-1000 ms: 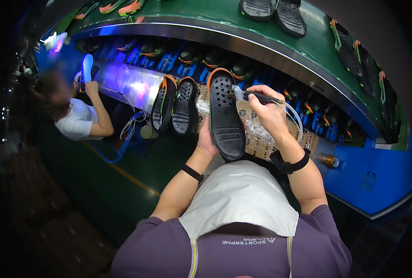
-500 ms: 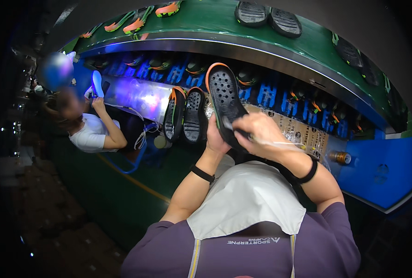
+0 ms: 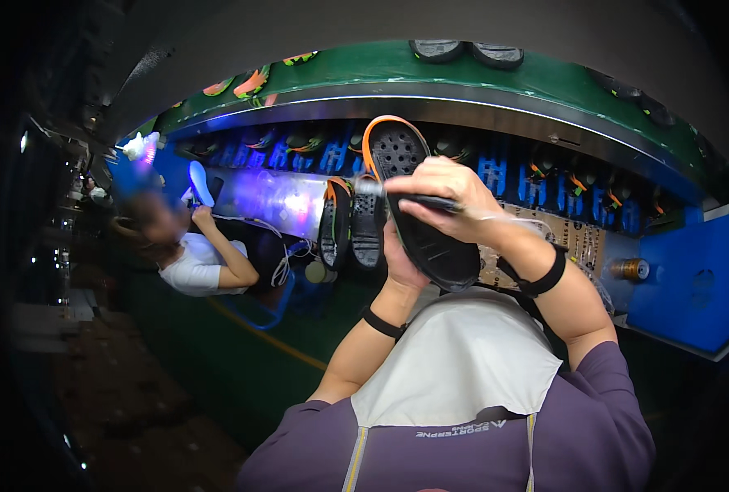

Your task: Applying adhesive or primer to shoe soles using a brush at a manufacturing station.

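Observation:
A black shoe sole (image 3: 440, 246) with an orange rim and rows of holes at its far end is gripped by my left hand (image 3: 404, 258) along its left edge. My right hand (image 3: 446, 190) is closed around a slim brush-like tool (image 3: 420, 199) with a dark handle. Its pale tip, smeared by motion, lies at the sole's left rim; whether it touches cannot be told. A thin pale cord runs back from this hand over the wrist. Left of the held sole, two more soles, an orange-rimmed one (image 3: 334, 223) and a black one (image 3: 368, 228), lie on the bench.
Blue racks (image 3: 496, 176) holding shoe parts line the space under a green conveyor belt (image 3: 356, 75) carrying more soles. A can (image 3: 629, 269) stands at the right beside a blue panel (image 3: 692, 283). Brown printed cardboard (image 3: 574, 240) covers the bench. At left sits a co-worker (image 3: 205, 262) holding a blue-lit sole.
My right hand has moved up along the sole, the tool's tip now at its left rim. The sole's near end shows more fully. The whole view has shifted a little.

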